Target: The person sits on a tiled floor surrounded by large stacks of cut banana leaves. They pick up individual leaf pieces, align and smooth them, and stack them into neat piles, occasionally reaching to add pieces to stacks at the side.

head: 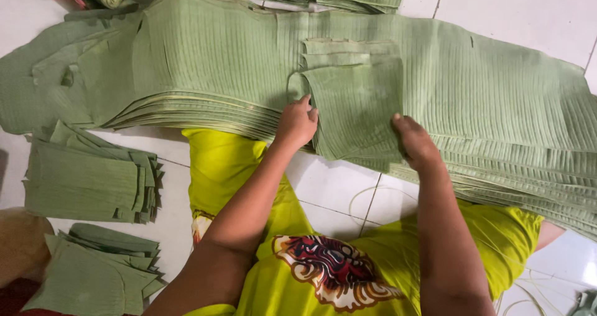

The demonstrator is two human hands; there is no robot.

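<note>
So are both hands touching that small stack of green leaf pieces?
Touching: the head view shows the left hand and right hand pressed against the small stack's side edges.

A white tiled floor (528,11) carries a long stack of green leaves (205,61) and smaller cut piles (87,182).

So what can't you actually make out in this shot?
- Left hand: fingertips tucked under the small leaf stack, head view.
- Right hand: fingers curl under that stack's edge.
- Big leaf pile: its sheet count, edges too fine; ends cut off by the frame.
- Thing at bottom right: cut off by the corner.
- Folded pieces: lower layers covered.
</note>
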